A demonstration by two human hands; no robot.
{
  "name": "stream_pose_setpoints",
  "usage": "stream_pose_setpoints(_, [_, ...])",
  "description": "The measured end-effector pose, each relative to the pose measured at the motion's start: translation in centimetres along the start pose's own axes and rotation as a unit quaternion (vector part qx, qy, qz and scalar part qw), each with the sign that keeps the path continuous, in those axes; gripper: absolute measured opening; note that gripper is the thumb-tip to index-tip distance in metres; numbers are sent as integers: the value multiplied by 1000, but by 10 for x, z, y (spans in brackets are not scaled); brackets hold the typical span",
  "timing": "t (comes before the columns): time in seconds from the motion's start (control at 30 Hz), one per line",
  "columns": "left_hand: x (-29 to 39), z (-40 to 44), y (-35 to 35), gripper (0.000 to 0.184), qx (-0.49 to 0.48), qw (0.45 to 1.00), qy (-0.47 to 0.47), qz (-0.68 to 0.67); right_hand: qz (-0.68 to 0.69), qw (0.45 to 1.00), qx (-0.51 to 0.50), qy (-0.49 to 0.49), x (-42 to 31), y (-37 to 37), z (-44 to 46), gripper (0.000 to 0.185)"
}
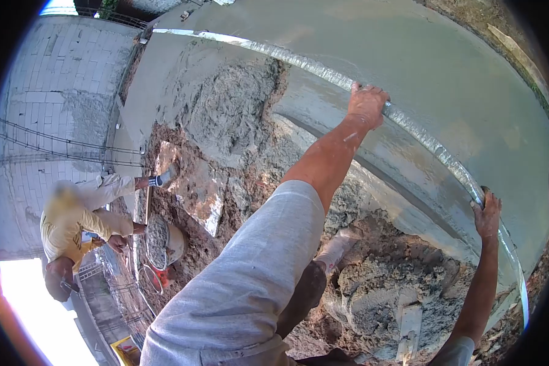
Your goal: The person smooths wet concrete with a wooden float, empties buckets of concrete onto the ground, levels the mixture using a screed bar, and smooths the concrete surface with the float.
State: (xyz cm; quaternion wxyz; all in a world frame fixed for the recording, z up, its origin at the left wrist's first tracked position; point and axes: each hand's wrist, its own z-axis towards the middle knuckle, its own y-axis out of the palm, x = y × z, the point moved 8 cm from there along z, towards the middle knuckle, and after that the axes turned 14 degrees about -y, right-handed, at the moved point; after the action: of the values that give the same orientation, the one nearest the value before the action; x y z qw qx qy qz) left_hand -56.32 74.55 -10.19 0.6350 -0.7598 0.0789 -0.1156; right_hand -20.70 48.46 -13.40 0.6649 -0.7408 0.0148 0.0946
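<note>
A long silvery metal straightedge (pixel 430 143), smeared with cement, runs in a curve across the view from upper left to lower right. My left hand (pixel 367 105) is closed over its middle, fingers wrapped round the bar. Farther along, at the right, my right hand (pixel 487 215) grips the same straightedge. Beyond the bar lies smooth wet concrete (pixel 463 79); on the near side, a rough heap of wet concrete (pixel 232 107) rests beside a partly smoothed strip. The bar lies at the edge of the smooth surface.
At the left a co-worker (pixel 88 222) bends beside a bucket of wet concrete (pixel 168 244). A block wall (pixel 61 91) with projecting rebar (pixel 67 143) stands behind. Another concrete mound (pixel 378 299) and a wooden-looking tool (pixel 410 323) lie near my legs, on muddy ground.
</note>
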Motion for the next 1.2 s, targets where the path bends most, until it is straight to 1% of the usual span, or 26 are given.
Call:
stream_pose_setpoints(0.07, [2, 24, 14, 42, -26, 1000, 1, 13, -31, 999, -10, 16, 11, 13, 18, 61])
stream_pose_setpoints(0.1, [4, 35, 22, 42, -37, 999, 2, 20, -41, 998, -30, 38, 19, 21, 24, 59])
stream_pose_setpoints(0.2, [7, 57, 41, 42, -61, 998, -6, 33, -60, 995, -23, 74, 32, 33, 42, 57])
stream_pose_setpoints(0.23, [10, 62, 47, 42, -68, 997, -8, 34, -56, 986, -108, 113, 44, 45, 46, 59])
stream_pose_setpoints(0.33, [25, 75, 58, 43, -64, 997, -6, 29, -185, 966, -91, 154, 48, 37, 57, 62])
stream_pose_setpoints(0.37, [32, 81, 64, 43, -58, 998, 2, 26, -207, 952, -96, 202, 55, 34, 60, 65])
stream_pose_setpoints(0.47, [53, 104, 74, 43, -35, 999, 19, 18, -217, 956, 74, 184, 54, 38, 46, 64])
stream_pose_setpoints(0.5, [60, 113, 74, 42, -23, 999, 22, 16, -135, 969, 157, 133, 30, 31, 36, 60])
stream_pose_setpoints(0.57, [69, 123, 75, 42, -10, 999, 32, 27, -30, 982, 132, 131, -34, 15, 8, 54])
stream_pose_setpoints(0.63, [73, 134, 72, 42, 3, 997, 52, 57, 23, 987, 84, 133, -72, 27, -45, 51])
stream_pose_setpoints(0.7, [72, 145, 76, 41, 21, 996, 48, 69, 26, 984, 11, 175, -86, 49, -110, 50])
stream_pose_setpoints(0.77, [73, 151, 76, 39, 32, 996, 39, 70, 15, 978, 12, 206, -93, 63, -178, 52])
stream_pose_setpoints(0.83, [76, 154, 70, 36, 30, 998, 27, 58, 55, 963, -38, 262, -110, 73, -225, 53])
stream_pose_setpoints(0.87, [79, 155, 73, 36, 25, 997, 37, 67, 75, 952, -63, 289, -117, 76, -243, 53])
stream_pose_setpoints(0.93, [88, 155, 71, 34, 18, 995, 58, 85, 102, 934, -68, 334, -130, 86, -270, 54])
stream_pose_setpoints(0.97, [86, 148, 65, 34, 14, 997, 38, 69, 113, 924, -69, 358, -137, 92, -281, 54])
stream_pose_setpoints(1.0, [85, 136, 61, 34, 8, 999, 23, 48, 142, 920, -16, 364, -144, 95, -289, 52])
stream_pose_setpoints(1.03, [83, 122, 56, 33, 39, 999, 30, 7, 194, 896, 9, 400, -157, 90, -287, 50])
stream_pose_setpoints(1.07, [78, 105, 47, 32, 67, 997, 32, -38, 214, 878, 2, 428, -169, 84, -283, 48])
stream_pose_setpoints(1.1, [72, 88, 40, 31, 72, 996, 15, -52, 212, 873, 21, 438, -184, 75, -278, 47])
stream_pose_setpoints(1.13, [68, 69, 35, 31, 98, 990, 19, -102, 193, 890, 13, 413, -196, 71, -282, 45])
stream_pose_setpoints(1.17, [60, 55, 40, 32, 54, 990, -3, -131, 210, 879, 24, 427, -205, 65, -283, 46])
stream_pose_setpoints(1.2, [51, 39, 45, 32, 34, 988, -37, -147, 217, 874, 7, 435, -210, 63, -290, 50])
